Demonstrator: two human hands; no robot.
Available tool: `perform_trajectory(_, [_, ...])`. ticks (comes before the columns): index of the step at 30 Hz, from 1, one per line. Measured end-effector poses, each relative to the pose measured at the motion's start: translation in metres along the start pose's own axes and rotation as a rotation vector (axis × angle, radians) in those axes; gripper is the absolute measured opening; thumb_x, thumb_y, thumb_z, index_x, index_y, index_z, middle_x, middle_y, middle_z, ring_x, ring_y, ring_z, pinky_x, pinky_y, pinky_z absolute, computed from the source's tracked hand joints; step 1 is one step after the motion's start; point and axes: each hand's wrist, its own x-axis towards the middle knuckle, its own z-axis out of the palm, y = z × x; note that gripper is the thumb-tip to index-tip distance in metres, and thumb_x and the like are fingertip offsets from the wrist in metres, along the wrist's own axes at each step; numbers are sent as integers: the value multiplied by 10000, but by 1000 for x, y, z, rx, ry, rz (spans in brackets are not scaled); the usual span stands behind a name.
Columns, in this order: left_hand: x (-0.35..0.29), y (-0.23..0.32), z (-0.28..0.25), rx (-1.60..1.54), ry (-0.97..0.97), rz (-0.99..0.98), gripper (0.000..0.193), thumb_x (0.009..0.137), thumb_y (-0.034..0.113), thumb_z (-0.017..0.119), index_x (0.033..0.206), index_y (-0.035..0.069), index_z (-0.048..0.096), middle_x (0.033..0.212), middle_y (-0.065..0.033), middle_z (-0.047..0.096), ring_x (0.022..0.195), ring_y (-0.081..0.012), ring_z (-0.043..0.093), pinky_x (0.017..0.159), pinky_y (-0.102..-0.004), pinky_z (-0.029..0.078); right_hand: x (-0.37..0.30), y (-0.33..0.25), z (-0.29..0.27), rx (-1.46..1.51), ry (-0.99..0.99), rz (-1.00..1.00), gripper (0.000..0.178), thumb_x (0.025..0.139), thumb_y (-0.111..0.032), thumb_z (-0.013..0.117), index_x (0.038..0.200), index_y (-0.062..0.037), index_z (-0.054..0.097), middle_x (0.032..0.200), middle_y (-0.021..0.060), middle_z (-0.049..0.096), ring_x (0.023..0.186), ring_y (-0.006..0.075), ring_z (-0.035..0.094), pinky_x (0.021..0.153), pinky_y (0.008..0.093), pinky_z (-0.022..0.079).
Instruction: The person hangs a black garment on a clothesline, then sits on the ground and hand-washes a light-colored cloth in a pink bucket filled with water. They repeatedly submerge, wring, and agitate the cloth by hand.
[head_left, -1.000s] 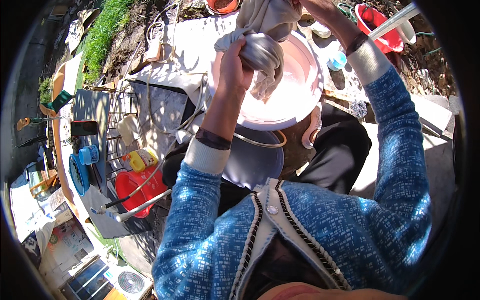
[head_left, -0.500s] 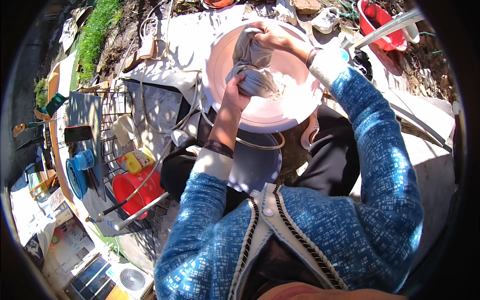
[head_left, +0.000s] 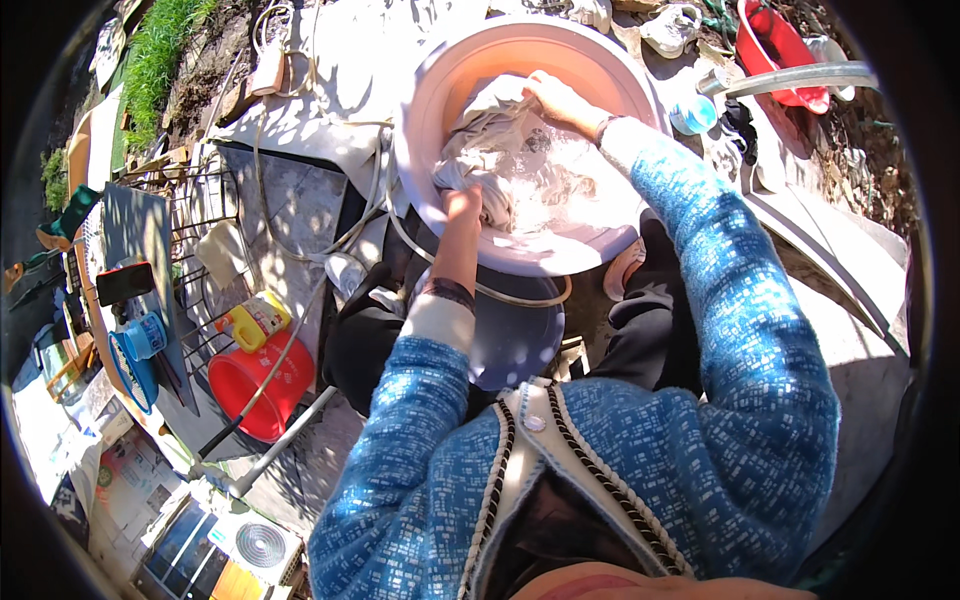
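Observation:
A large pale pinkish basin (head_left: 425,90) stands in front of me, with sunlit, rippling water (head_left: 555,170) inside. Low in it lies a wet grey-white cloth (head_left: 490,120), bunched and folded. My left hand (head_left: 462,203) is closed round the near-left part of the cloth at the water. Farther back and to the right, my right hand (head_left: 555,98) grips the cloth's far end, its fingertips partly hidden by the fabric. Beneath the basin sits a dark grey tub (head_left: 515,335), between my knees.
At left are a red bucket (head_left: 262,385), a yellow bottle (head_left: 255,320), a wire rack (head_left: 205,215) and a blue basin (head_left: 130,370). A hose (head_left: 375,225) curves beside the large basin. A metal pipe (head_left: 800,78), a blue-and-white tub (head_left: 692,115) and a red basin (head_left: 775,50) lie at right.
Both hands have lowered the cloth from above the basin into the water, which now ripples. The cloth has spread out more. The view has shifted slightly.

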Motion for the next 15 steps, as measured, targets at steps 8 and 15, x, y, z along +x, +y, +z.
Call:
perform_trajectory(8, [-20, 9, 1, 346, -57, 618, 366, 827, 31, 655, 1191, 10, 619, 1186, -175, 622, 1059, -256, 622, 907, -340, 515, -113, 52, 52, -82, -277, 349, 320, 872, -146, 601, 1180, -90, 671, 1154, 201, 650, 1117, 376, 614, 939, 449, 510])
perform_trajectory(15, [-33, 13, 3, 312, -560, 667, 407, 852, 12, 629, 1256, 12, 583, 1144, -135, 667, 1052, -221, 661, 896, -316, 538, -98, 47, 1, 320, -518, 158, 359, 930, -32, 597, 1289, -44, 586, 1114, 115, 702, 1025, 250, 660, 884, 353, 512])
